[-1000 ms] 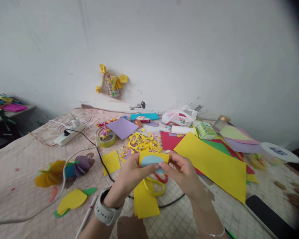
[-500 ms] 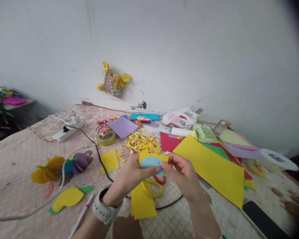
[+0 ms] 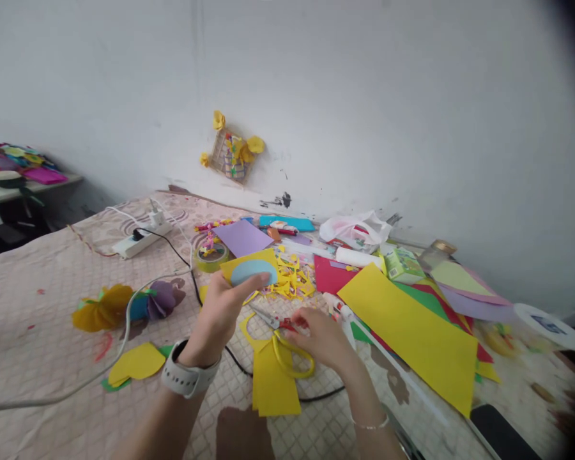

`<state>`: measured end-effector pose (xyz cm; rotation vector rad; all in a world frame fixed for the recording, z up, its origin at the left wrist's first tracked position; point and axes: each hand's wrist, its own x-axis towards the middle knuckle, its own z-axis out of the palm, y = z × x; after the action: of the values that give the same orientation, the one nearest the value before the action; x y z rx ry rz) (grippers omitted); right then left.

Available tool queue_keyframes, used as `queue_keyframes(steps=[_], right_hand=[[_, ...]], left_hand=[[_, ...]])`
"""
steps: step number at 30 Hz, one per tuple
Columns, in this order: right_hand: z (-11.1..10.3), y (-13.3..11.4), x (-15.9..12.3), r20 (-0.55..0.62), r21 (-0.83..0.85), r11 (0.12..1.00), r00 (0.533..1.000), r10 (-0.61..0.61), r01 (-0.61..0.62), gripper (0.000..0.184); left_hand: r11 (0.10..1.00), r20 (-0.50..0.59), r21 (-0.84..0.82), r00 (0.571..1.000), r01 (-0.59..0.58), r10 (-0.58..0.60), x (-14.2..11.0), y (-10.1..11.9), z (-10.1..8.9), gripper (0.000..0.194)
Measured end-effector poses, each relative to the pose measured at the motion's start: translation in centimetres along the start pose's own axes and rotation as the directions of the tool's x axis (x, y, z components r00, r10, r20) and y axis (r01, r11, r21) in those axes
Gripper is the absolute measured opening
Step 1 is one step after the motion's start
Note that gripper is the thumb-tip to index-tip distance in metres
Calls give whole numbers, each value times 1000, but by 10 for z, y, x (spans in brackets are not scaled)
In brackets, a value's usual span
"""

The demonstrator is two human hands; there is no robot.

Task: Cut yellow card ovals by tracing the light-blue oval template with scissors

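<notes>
My left hand (image 3: 219, 311) is raised over the table, its fingers pinched on a yellow paper piece (image 3: 249, 268) with a light blue oval stuck on it. My right hand (image 3: 319, 337) is low on the table, blurred, its fingers curled at the red and yellow handles of the scissors (image 3: 287, 345). Whether it grips them is unclear. The scissors lie on a yellow paper strip (image 3: 273, 386) in front of me. A white watch sits on my left wrist.
A large yellow sheet (image 3: 412, 326) lies right over red and green sheets. Yellow scraps (image 3: 292, 278), a tape roll (image 3: 209, 255), a purple sheet (image 3: 243, 237), a power strip (image 3: 141, 239) with cables, paper flowers (image 3: 124, 305), a glue tube (image 3: 359, 257) and a phone (image 3: 501, 431) lie around.
My right hand let go of the yellow piece and dropped to the scissors. My left hand carried the piece up and to the left. The view shifted slightly.
</notes>
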<state>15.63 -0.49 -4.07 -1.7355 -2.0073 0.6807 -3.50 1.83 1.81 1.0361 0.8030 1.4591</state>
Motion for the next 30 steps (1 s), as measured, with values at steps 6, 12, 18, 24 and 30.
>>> queue_keyframes(steps=[6,12,18,24,30], right_hand=[[28,7,9,108,-249,965,988,112,-82,37],[28,3,11,116,-334,934,978,174,-126,36],[29,4,10,68,-296,940,978,198,-170,25],[25,23,13,-36,-10,977,977,211,-212,15],[11,19,13,-181,463,886,979,90,4,19]], left_hand=[[999,-121,-32,992,-38,34,3,4,-6,8],[995,-148,-83,988,-57,44,-2,9,-2,9],[991,-159,-101,984,-92,75,-6,12,0,8],[985,-155,-151,986,-85,61,-11,12,6,7],[977,-180,-192,982,-91,56,-15,14,10,11]])
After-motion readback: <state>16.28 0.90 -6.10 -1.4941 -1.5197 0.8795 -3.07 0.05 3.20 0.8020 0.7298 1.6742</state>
